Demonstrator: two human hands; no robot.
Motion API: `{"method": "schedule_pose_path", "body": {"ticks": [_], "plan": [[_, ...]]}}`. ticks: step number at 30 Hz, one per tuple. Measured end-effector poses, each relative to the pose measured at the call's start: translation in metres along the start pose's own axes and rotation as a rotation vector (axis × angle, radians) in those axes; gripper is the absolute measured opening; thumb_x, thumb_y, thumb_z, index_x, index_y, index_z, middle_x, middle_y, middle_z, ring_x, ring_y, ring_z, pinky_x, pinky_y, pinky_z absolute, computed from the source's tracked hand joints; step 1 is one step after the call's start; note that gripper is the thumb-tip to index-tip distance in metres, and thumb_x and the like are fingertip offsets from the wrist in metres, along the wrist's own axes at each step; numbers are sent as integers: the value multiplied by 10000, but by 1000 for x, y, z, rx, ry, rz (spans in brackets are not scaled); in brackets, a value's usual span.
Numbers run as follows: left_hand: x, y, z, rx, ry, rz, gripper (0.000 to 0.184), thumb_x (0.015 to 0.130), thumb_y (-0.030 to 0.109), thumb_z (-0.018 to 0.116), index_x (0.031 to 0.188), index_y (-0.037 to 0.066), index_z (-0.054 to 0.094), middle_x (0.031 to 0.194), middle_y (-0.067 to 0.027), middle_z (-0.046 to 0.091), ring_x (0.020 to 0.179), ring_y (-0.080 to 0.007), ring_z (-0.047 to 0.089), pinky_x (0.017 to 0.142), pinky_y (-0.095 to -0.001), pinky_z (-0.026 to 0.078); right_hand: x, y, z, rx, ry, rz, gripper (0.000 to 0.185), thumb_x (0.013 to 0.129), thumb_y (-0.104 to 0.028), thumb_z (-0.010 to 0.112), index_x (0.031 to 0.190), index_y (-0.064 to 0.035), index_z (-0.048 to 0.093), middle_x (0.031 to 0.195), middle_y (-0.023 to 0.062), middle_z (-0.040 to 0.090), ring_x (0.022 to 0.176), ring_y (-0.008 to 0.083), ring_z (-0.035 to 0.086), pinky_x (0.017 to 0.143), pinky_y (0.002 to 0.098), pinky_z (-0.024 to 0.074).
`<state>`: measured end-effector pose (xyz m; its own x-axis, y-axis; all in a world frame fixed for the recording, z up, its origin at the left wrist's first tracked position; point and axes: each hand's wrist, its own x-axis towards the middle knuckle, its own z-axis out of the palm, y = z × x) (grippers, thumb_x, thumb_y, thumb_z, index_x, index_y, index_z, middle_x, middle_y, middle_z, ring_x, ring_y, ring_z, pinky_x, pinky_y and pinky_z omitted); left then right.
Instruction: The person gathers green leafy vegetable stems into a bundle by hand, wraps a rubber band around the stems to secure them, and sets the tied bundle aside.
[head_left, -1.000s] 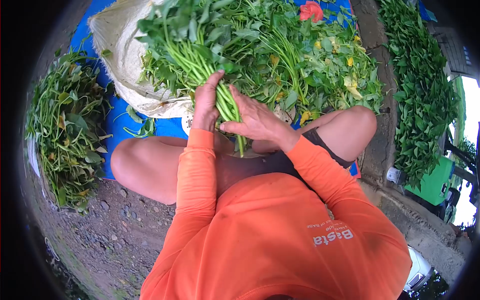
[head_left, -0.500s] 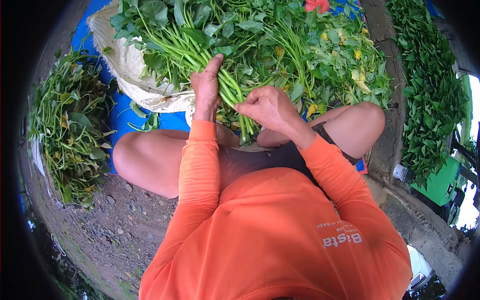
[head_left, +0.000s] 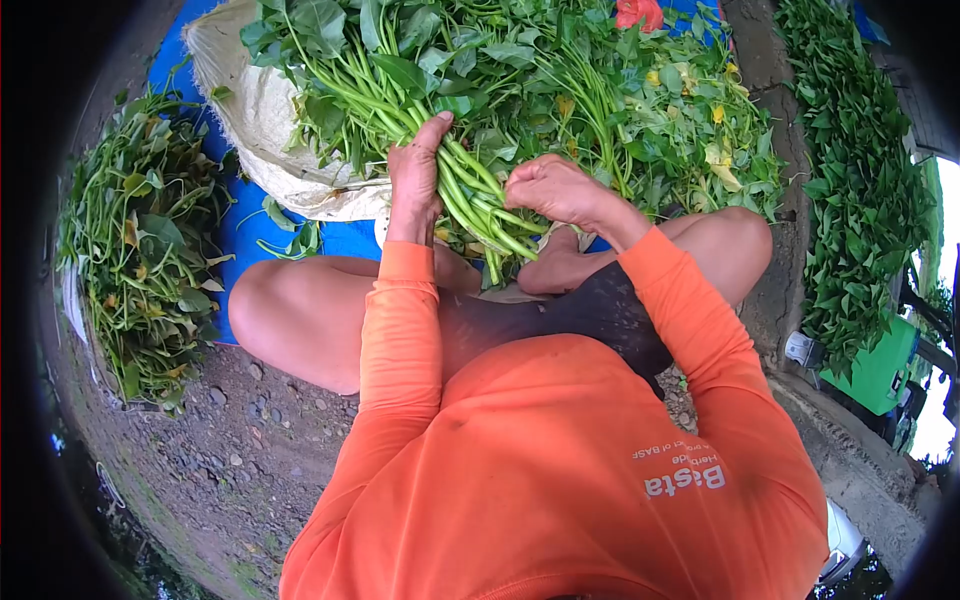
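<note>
My left hand point(head_left: 414, 172) is wrapped round a bundle of water spinach point(head_left: 385, 105), thumb across the stems. Its leaves spread away at the top, and the thick cut stem ends point(head_left: 490, 235) point toward my lap. My right hand point(head_left: 568, 192) is closed in a pinch just right of the stems, its fingertips at the side of the bundle. One stem runs up to these fingertips; whatever lies between them is hidden.
Loose greens point(head_left: 690, 120), some yellowed, cover the ground ahead beside a pale sack point(head_left: 235, 70) on a blue sheet point(head_left: 240, 215). Another heap point(head_left: 145, 255) sits at left. Dark leafy greens point(head_left: 850, 190) line the right, near a green container point(head_left: 880, 375).
My right hand has moved outward to the right, away from the stems' middle. The stem ends have swung right and fanned out; my left hand keeps its grip.
</note>
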<state>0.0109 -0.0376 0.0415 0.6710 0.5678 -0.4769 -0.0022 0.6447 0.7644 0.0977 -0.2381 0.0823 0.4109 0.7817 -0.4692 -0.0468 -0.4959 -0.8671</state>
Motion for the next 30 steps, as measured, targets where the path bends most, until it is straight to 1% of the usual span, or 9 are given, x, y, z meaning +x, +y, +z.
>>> {"method": "schedule_pose_path", "body": {"ticks": [4,5,9,12,16,20,24,28,30], "plan": [[-16,5,12,35,-51,14,246,918,112,810,1087,-14,684,906,-97,732,687,-191,709,615,-326,607,-9,-40,-1,-476,-138,-45,186,815,-175,709,775,5,682,699,135,667,635,256,624,646,417,502],[-18,2,15,37,-44,-6,224,916,92,806,1085,-6,696,887,-89,734,695,-186,707,597,-317,597,-12,-44,-3,-611,-124,-89,213,796,-197,684,780,15,683,740,220,685,697,382,673,700,481,537],[-22,-15,30,115,-69,-3,311,858,65,849,1112,-37,700,981,-84,744,778,-163,687,716,-308,560,-26,-41,-9,-1024,-78,-95,263,817,-241,641,794,13,706,818,243,720,792,463,691,765,513,567],[-22,-19,40,155,-44,51,305,865,65,842,1117,-29,699,979,-81,740,783,-162,685,718,-312,562,-31,-24,-15,-675,-22,89,287,812,-257,647,779,23,706,789,255,692,796,445,685,780,506,575],[-13,-5,43,53,-54,49,321,881,67,834,1141,-45,683,986,-86,736,809,-170,691,739,-320,567,-39,16,-27,605,190,285,187,1028,-122,609,1083,3,736,921,91,719,771,177,685,694,318,567],[-9,-11,47,48,-44,100,374,882,66,837,1190,-52,663,1016,-90,736,839,-176,692,766,-323,568,-40,28,-28,706,171,235,242,1060,-133,651,1262,-9,699,971,13,699,745,79,619,666,243,524],[-9,-12,52,65,-62,118,350,885,77,837,1167,-42,667,983,-86,732,791,-177,692,725,-328,578,-31,23,-32,174,207,177,254,945,-224,739,1037,8,789,854,20,717,755,118,658,706,301,565],[-6,-11,54,82,-6,129,298,895,97,834,1121,-34,691,933,-81,733,743,-178,697,683,-325,589,-39,-8,-26,-733,1,-28,240,833,-155,666,891,58,761,797,221,740,730,398,713,705,501,554],[1,1,46,122,-18,106,266,906,124,833,1080,-44,723,921,-88,746,748,-179,706,684,-319,595,-48,7,-22,-804,-163,92,230,802,-138,650,847,65,750,836,275,724,838,465,721,785,524,574]]}}
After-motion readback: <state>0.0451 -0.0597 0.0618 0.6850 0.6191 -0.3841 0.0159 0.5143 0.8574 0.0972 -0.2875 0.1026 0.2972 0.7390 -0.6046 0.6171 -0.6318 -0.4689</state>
